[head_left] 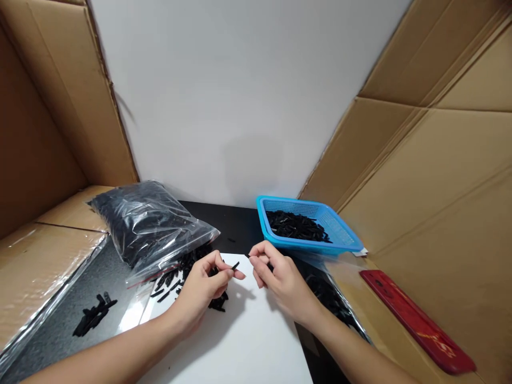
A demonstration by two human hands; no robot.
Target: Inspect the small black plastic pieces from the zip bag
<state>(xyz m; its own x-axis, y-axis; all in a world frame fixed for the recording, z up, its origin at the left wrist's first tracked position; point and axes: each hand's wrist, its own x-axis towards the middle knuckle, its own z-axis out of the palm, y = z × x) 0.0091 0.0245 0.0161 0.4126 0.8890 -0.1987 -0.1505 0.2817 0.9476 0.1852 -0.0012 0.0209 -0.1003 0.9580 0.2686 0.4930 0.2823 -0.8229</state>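
Between the thumb and fingers of my left hand (pixel 206 280) is a small black strip (pixel 236 265), its far end sticking out to the right. My right hand (pixel 278 272) is just to the right of it, fingertips pinched together and apart from that strip; what they hold, if anything, is too small to make out. Both hands are above a white board (pixel 256 341). A pile of black strips (pixel 218 303) lies on the board, partly hidden behind my left hand and wrist.
A clear plastic bag (pixel 148 224) full of black pieces lies back left. A blue basket (pixel 272 237) with many black strips stands back right. A small heap of strips (pixel 94 314) sits at left. The red long object (pixel 416 320) lies right, beside cardboard walls (pixel 448 176).
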